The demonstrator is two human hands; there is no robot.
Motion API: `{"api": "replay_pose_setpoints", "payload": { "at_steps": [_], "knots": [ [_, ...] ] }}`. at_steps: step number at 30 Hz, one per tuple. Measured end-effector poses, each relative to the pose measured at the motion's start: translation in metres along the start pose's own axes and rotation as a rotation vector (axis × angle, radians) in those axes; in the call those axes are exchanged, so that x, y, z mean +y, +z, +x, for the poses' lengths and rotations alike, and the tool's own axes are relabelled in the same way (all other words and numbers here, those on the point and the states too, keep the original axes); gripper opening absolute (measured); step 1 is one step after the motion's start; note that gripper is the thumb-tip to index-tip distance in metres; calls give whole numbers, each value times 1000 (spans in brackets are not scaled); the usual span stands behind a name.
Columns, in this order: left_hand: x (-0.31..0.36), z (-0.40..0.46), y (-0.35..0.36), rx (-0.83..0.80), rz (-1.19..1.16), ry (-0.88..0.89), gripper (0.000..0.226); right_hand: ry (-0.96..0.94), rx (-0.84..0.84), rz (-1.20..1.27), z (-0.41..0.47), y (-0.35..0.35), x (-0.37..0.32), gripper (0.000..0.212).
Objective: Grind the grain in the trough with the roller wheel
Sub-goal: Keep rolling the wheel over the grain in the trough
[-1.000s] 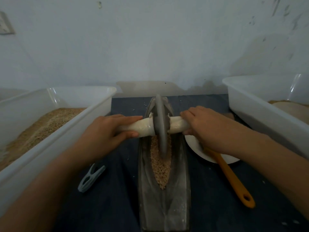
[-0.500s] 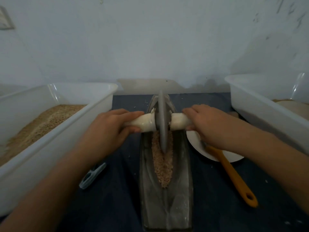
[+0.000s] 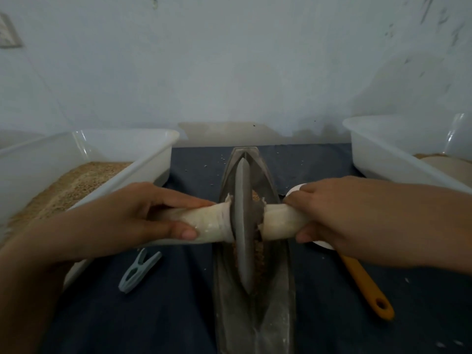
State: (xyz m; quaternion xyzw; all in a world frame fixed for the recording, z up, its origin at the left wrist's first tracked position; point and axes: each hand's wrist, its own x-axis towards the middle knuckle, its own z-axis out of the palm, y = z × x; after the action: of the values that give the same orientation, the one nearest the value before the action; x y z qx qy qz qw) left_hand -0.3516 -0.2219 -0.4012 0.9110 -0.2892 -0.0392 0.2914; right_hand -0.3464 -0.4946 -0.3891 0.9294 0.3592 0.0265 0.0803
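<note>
A grey boat-shaped metal trough (image 3: 275, 312) lies lengthwise on the dark cloth in front of me. The grey roller wheel (image 3: 244, 226) stands on edge in its groove, over the brown grain (image 3: 259, 259), which shows only in slivers beside the disc. A cream-wrapped axle runs through the wheel. My left hand (image 3: 132, 221) grips the left handle (image 3: 209, 226), thumb underneath. My right hand (image 3: 339, 215) grips the right handle (image 3: 278, 221).
A white tub (image 3: 143, 159) with brown grain stands at the left, another white tub (image 3: 378, 159) at the right. A grey-blue clothes peg (image 3: 139, 270) lies left of the trough. An orange-handled tool (image 3: 365, 287) and a white dish (image 3: 296, 189) lie under my right wrist.
The wheel has rolled toward me along the trough, from its far end to its middle, now covering most of the grain. Both hands came back with it, keeping their grip.
</note>
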Motion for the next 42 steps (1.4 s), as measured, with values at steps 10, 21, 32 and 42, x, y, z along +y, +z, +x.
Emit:
{"api": "replay_pose_setpoints", "payload": {
  "at_steps": [10,21,32,42],
  "knots": [
    [-16,45,33,493,425,-8,45,205,313,-53,46,45,32,43],
    [2,3,2,8,11,-3,44,21,-5,-58,2,-1,1,22],
    [-13,38,33,477,432,-11,47,207,254,-32,41,36,25,44],
    [2,4,5,44,32,-30,40,39,-14,6,5,-1,2,21]
  ]
}}
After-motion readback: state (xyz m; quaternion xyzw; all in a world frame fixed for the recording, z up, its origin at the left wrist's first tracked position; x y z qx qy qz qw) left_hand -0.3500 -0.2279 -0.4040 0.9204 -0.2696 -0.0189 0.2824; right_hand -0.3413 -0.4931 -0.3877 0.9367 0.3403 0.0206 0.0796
